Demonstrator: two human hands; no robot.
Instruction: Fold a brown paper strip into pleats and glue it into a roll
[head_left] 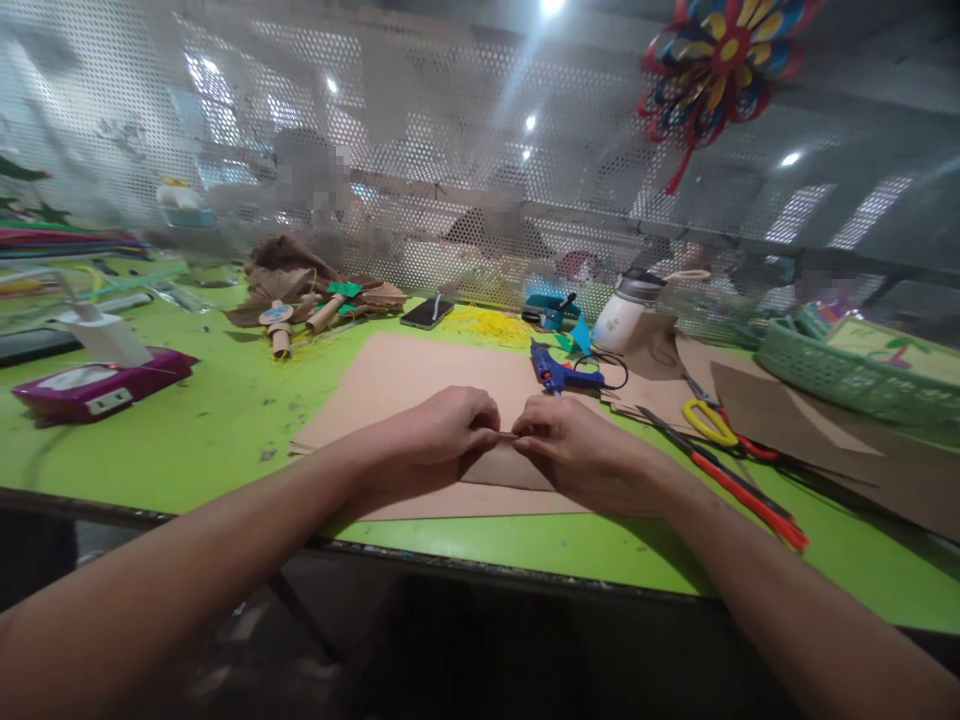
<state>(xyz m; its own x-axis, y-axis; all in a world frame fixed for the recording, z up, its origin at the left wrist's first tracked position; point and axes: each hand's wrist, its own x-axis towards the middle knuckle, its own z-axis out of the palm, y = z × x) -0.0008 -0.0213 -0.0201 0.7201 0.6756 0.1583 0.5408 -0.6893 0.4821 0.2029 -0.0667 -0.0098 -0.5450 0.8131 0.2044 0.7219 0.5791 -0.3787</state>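
Note:
Both hands meet over a large sheet of brown paper (390, 385) on the green table. Between them is a smaller piece of brown paper (506, 468), its far edge pinched and turned up. My left hand (450, 425) grips that edge with thumb and fingers from the left. From the right, my right hand (566, 440) pinches the same edge a short way off. Just beyond the right hand lies a blue glue gun (559, 372) with its dark cord looped beside it. The palms and part of the small piece are hidden by the fingers.
To the right lie yellow-handled scissors (709, 422), a red-and-black long tool (739, 490), brown sheets and a green basket (847, 375). A white bottle (624, 310), phone (427, 312), yellow shreds (487, 325) and paper-tube figures (280, 330) stand behind. At left sits a purple power strip (105, 385).

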